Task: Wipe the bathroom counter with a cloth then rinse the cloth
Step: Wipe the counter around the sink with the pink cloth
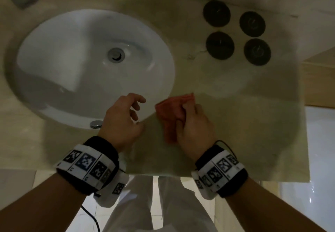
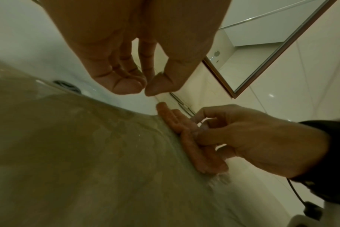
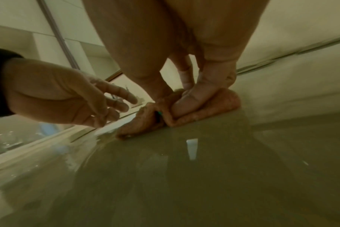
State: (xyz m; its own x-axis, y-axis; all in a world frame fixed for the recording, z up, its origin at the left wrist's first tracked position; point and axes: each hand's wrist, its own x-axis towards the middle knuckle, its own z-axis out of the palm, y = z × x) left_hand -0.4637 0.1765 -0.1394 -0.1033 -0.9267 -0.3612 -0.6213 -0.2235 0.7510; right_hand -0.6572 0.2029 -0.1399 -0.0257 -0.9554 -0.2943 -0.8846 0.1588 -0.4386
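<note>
An orange-red cloth [image 1: 170,112] lies bunched on the beige counter [image 1: 244,122], just right of the white oval sink [image 1: 87,64]. My right hand [image 1: 192,121] grips the cloth, with fingers and thumb curled into its folds [image 3: 200,107] and pressing it down on the wet counter [image 3: 184,176]. My left hand [image 1: 125,115] hovers over the sink's front-right rim, a little left of the cloth, with loosely curled fingers that hold nothing [image 2: 138,86]. From the left wrist the cloth [image 2: 194,142] shows edge-on under the right hand [image 2: 243,138].
Four dark round lids [image 1: 235,32] stand at the back right of the counter. The sink has a metal drain [image 1: 116,55] and an overflow cap [image 1: 96,124] at its front. A mirror frame [image 2: 272,53] rises behind. The counter's front edge is close to my wrists.
</note>
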